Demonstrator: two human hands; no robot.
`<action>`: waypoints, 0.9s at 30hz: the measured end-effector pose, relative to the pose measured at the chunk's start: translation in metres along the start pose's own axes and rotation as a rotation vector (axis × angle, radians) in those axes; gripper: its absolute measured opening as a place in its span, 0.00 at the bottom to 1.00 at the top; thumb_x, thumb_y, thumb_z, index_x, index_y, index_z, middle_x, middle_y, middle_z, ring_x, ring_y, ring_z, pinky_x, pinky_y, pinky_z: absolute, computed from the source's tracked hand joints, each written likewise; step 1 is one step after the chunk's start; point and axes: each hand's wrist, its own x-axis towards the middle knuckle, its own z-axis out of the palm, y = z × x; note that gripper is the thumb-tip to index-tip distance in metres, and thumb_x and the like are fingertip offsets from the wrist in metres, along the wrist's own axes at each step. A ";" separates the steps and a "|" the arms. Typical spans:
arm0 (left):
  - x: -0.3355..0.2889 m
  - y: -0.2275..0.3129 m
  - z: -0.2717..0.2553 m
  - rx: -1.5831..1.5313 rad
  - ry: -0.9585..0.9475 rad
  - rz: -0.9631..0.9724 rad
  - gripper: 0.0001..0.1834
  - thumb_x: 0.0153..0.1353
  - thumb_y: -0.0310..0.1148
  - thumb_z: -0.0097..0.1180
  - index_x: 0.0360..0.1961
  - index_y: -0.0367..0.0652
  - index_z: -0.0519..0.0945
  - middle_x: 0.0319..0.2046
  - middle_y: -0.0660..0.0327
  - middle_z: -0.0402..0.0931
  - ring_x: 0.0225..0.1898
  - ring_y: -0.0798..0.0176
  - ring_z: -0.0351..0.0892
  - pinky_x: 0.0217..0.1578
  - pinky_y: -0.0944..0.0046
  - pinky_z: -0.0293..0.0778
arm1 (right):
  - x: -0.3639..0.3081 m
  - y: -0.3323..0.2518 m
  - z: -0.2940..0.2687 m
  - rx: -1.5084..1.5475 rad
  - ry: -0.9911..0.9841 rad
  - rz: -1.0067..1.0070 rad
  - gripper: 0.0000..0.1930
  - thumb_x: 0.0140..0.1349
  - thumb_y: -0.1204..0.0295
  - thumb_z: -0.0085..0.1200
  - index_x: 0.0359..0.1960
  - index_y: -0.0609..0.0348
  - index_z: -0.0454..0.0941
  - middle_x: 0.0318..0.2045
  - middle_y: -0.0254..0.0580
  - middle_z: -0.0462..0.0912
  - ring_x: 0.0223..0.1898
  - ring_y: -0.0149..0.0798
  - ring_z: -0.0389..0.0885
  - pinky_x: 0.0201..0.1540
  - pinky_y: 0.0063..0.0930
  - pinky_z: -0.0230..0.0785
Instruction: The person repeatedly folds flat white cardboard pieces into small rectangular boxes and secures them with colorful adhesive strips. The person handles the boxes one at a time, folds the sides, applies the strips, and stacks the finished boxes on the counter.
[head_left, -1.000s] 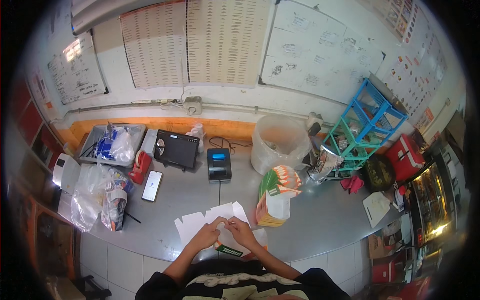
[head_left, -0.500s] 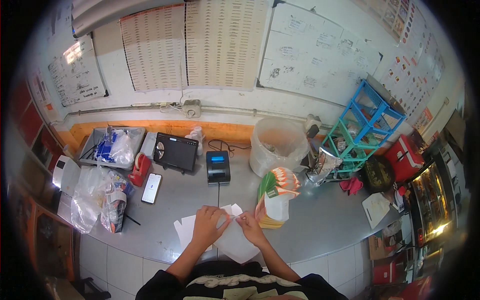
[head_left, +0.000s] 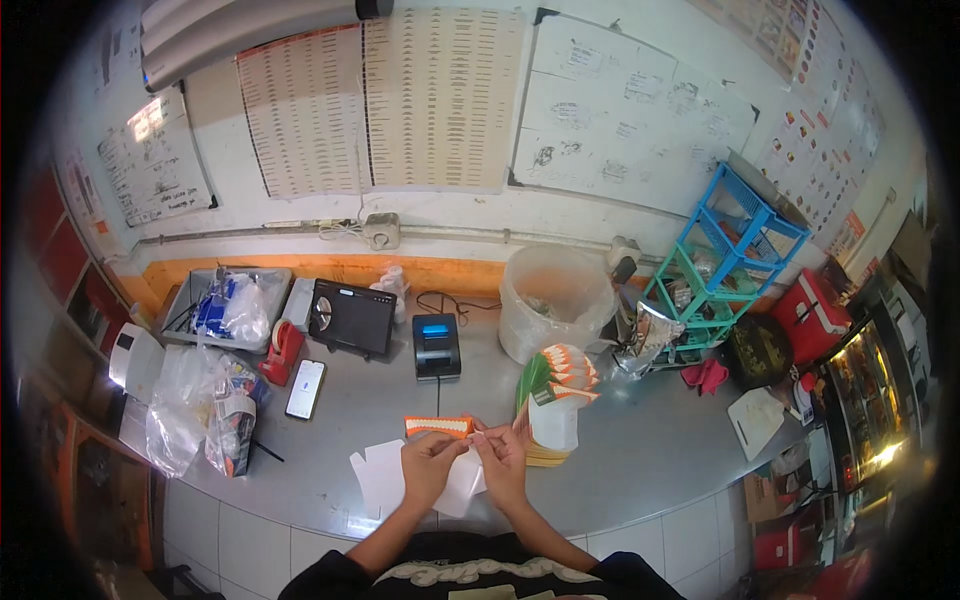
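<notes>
Near the front edge of the worktop (head_left: 310,455), my left hand (head_left: 430,472) and right hand (head_left: 504,467) pinch an orange-and-white carton (head_left: 438,426). White card (head_left: 377,478) lies leftward, a carton stack (head_left: 552,428) rightward; a printer (head_left: 436,350) sits toward the back edge.

The person wears a black shirt (head_left: 440,547). The sleeves (head_left: 632,578) are black too and short, so the lower arms (head_left: 388,538) are bare. A wavy cream shape (head_left: 485,571) goes across the front. The left hand (head_left: 428,474) and right hand (head_left: 504,468) are bare.
</notes>
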 end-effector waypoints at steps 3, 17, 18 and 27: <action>-0.006 0.012 0.009 0.004 0.117 0.004 0.06 0.60 0.23 0.67 0.35 0.30 0.85 0.29 0.59 0.86 0.32 0.72 0.83 0.35 0.73 0.77 | -0.002 -0.008 0.007 0.022 -0.015 -0.004 0.03 0.70 0.80 0.52 0.41 0.62 0.70 0.55 0.59 0.80 0.56 0.35 0.79 0.58 0.24 0.70; -0.029 -0.004 0.033 -0.082 0.172 0.054 0.12 0.71 0.32 0.56 0.46 0.32 0.82 0.36 0.58 0.83 0.37 0.73 0.78 0.39 0.71 0.74 | -0.002 0.005 -0.002 -0.251 -0.078 -0.031 0.02 0.72 0.79 0.51 0.42 0.64 0.72 0.59 0.56 0.77 0.56 0.33 0.79 0.58 0.23 0.71; -0.032 -0.003 0.036 -0.120 0.153 0.062 0.13 0.72 0.33 0.54 0.47 0.32 0.82 0.38 0.59 0.82 0.39 0.73 0.77 0.40 0.72 0.73 | -0.005 0.016 -0.007 -0.368 -0.082 -0.090 0.03 0.71 0.79 0.50 0.43 0.65 0.72 0.60 0.56 0.76 0.56 0.33 0.79 0.58 0.24 0.71; -0.020 -0.028 0.031 -0.655 -0.118 -0.374 0.22 0.75 0.34 0.44 0.65 0.36 0.67 0.59 0.52 0.73 0.58 0.58 0.77 0.58 0.60 0.73 | 0.015 0.044 -0.015 -0.185 0.182 -0.103 0.08 0.69 0.80 0.51 0.49 0.64 0.74 0.47 0.43 0.79 0.50 0.30 0.78 0.51 0.21 0.70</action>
